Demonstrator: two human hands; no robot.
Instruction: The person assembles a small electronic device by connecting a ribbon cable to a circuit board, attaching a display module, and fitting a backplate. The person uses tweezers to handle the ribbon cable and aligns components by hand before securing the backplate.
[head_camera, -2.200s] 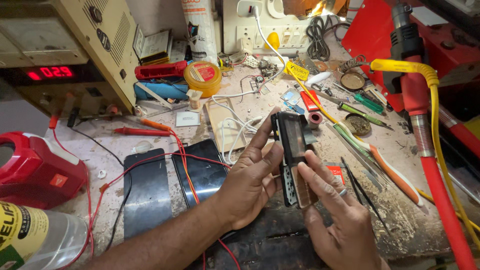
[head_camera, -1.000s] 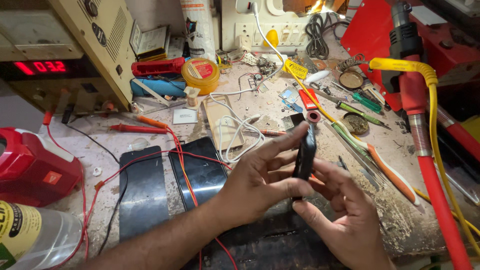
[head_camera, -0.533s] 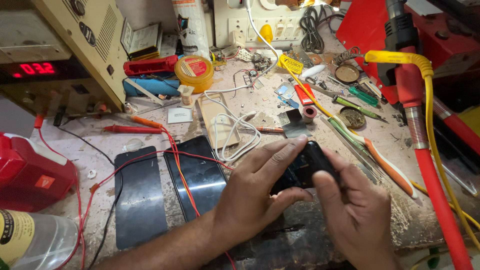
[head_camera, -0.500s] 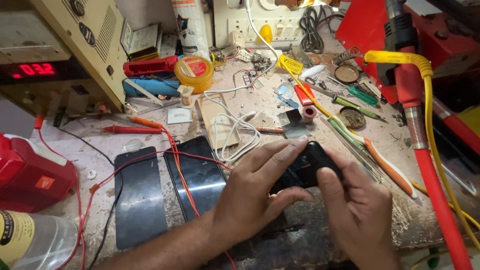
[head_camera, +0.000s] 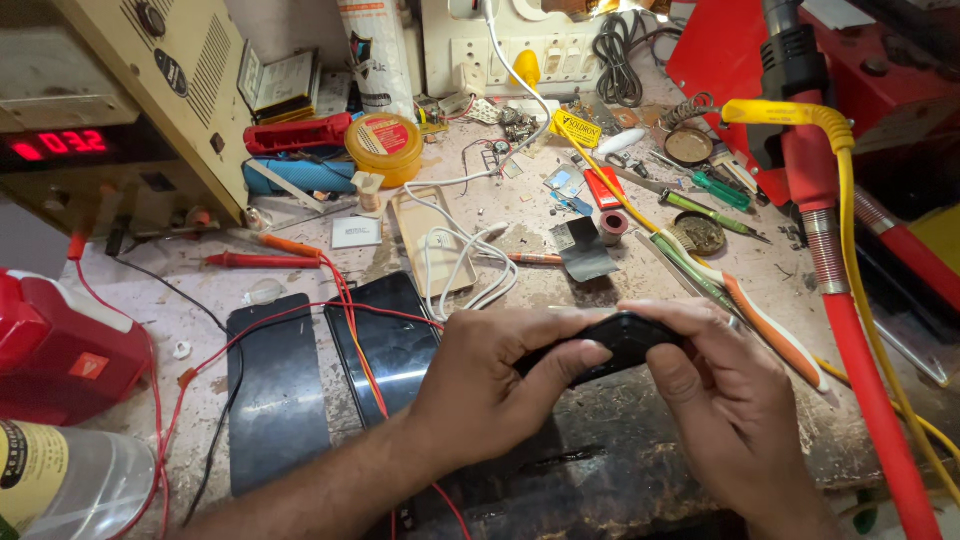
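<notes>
Both hands grip a small black phone-like device (head_camera: 625, 343) low over the front of the worn workbench (head_camera: 520, 235). My left hand (head_camera: 495, 385) wraps its left end with fingers over the top and thumb underneath. My right hand (head_camera: 720, 395) holds the right end, thumb pressed on the device's near face. Most of the device is hidden by my fingers. Two black phone screens (head_camera: 280, 385) lie flat just left of my left forearm, with red probe wires (head_camera: 345, 300) running across them.
A power supply with a red digital readout (head_camera: 60, 143) stands at the back left. A yellow round tin (head_camera: 383, 147), white cable (head_camera: 455, 255), toothbrush (head_camera: 740, 295), screwdrivers (head_camera: 705, 190) and small parts crowd the bench. A red hot-air tool and red hose (head_camera: 850, 330) run down the right.
The device was held upright at first, then turned on edge, and now lies flat and lower between both hands. The head view has shifted slightly closer.
</notes>
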